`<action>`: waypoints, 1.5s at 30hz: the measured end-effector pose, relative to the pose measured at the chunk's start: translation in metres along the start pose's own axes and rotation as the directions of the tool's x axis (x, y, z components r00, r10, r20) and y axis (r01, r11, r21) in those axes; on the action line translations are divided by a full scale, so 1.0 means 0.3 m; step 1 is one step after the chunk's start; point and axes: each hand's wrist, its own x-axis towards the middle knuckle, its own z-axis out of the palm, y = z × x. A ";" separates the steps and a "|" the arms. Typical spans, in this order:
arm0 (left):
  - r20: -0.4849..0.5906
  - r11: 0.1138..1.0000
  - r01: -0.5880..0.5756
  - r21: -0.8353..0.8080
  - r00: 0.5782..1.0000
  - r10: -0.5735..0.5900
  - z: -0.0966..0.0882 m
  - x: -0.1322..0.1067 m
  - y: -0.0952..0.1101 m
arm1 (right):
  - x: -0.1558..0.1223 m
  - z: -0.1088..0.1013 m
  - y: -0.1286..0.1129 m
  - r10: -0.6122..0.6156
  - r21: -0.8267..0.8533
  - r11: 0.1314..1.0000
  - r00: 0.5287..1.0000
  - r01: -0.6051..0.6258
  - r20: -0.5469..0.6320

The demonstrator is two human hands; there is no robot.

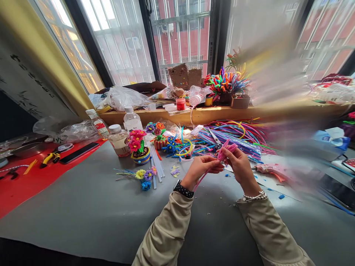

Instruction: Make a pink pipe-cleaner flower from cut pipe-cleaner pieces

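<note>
Both my hands meet above the grey table, around a bent pink pipe cleaner (223, 152). My left hand (203, 168) pinches its lower part, and a pink stem trails down past that wrist. With closed fingertips my right hand (240, 168) grips the looped upper part. Fingers hide some of the loops. Scissors (215, 139) lie just behind the hands, by a heap of coloured pipe cleaners (235, 135). To the left, small pipe-cleaner flowers (146, 174) lie beside clear glue sticks (158, 166). A pink flower in a pot (137, 144) stands farther back.
Bottles (118, 140) stand at the back left. A phone (79, 152) and yellow pliers (50, 159) lie on the red cover. A pink glue gun (267, 169) lies right of my hands. A large blur covers the right side.
</note>
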 end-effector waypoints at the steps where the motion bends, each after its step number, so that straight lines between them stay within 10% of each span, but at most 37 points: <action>1: -0.010 0.999 -0.023 0.029 1.000 0.023 0.002 0.000 0.000 | -0.001 0.000 -0.001 -0.005 -0.006 1.000 1.000 0.005 0.010; 21: -0.067 0.995 -0.060 -0.079 0.996 0.055 0.009 0.002 0.003 | -0.008 -0.002 -0.020 -0.024 0.187 0.982 0.998 0.013 0.061; 28: -0.215 0.984 -0.131 -0.121 0.971 0.103 0.018 0.005 0.003 | -0.003 0.003 -0.012 0.006 0.043 0.999 1.000 -0.006 0.014; 34: -0.085 0.993 -0.080 -0.086 0.994 0.073 0.018 -0.001 -0.005 | -0.006 -0.001 -0.004 0.008 -0.180 0.984 0.996 0.007 0.084; 45: -0.176 0.987 -0.138 -0.084 0.977 0.121 0.005 0.002 0.002 | -0.006 0.000 0.000 -0.017 -0.201 0.979 0.994 0.038 0.109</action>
